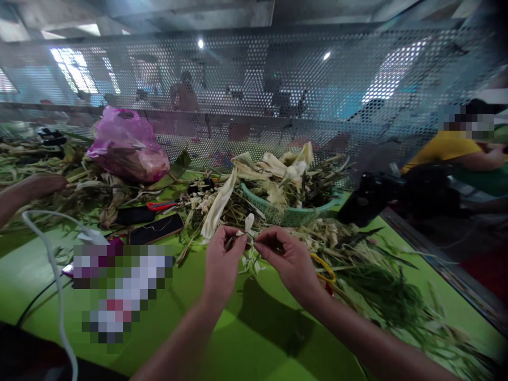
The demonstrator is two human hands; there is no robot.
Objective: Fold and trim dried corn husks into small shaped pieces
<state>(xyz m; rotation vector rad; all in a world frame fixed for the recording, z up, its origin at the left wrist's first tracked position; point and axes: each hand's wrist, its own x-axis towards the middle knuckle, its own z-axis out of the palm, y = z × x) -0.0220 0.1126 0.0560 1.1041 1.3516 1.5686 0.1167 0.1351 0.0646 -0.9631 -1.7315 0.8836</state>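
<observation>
My left hand [221, 259] and my right hand [289, 260] meet above the green table [222, 338], both pinching a small white flower with a thin green stem [248, 233]. The fingers of each hand are closed round the stem and petals. Just behind them a teal basket [289, 214] holds pale leaves and stalks, and a long cream leaf strip [218, 206] hangs from it toward my left hand.
Loose green stems [381, 286] cover the table to the right. A pink plastic bag [127, 143], two dark phones [156, 227], red-handled scissors [161, 205] and a white cable [51, 264] lie left. A perforated screen [278, 95] stands behind. Another person's hand [35, 186] rests far left; a person in yellow [448, 148] sits right.
</observation>
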